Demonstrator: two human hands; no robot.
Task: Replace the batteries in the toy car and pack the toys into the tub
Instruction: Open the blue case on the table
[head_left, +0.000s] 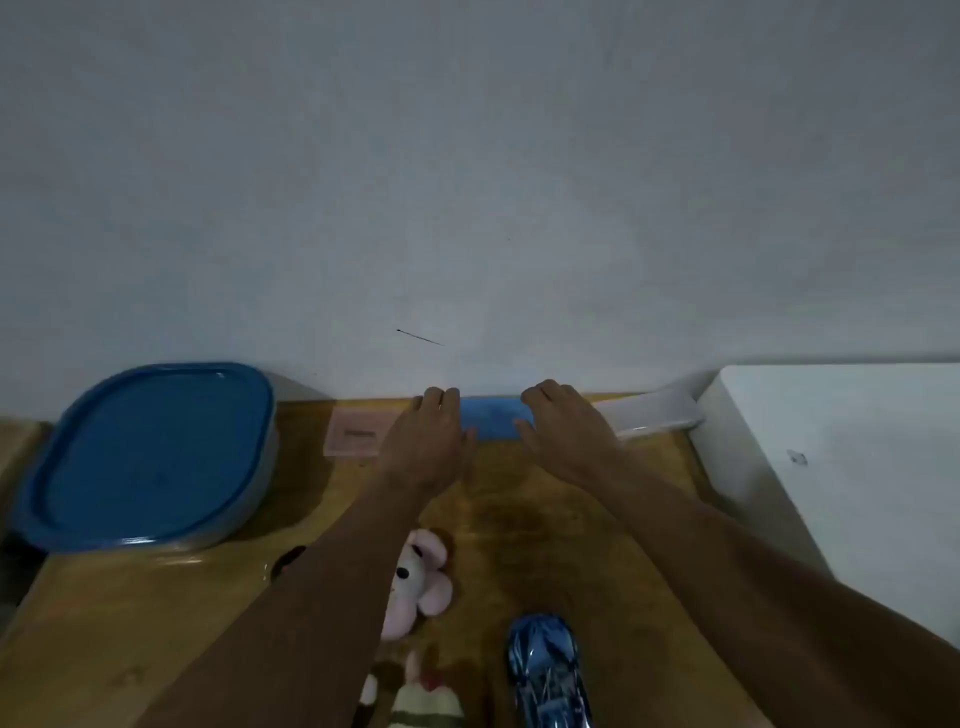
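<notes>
Reaching w/ both hands to counter's far edge: left hand (428, 441) and right hand (563, 434), grips released, flank a blue box (491, 423), grasping nothing. One toy car (548, 670) at near edge; glossy hard shell, prob. light, slippery, hold by sides. One lidded tub (150, 457) far-left. Two soft plush toys (421, 587).

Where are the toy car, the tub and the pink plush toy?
Toy car (545, 670), head view, on its shiny blue roof.
Tub (150, 457), head view, middle of its blue lid.
Plush toy (418, 577), head view, its pink head.
</notes>
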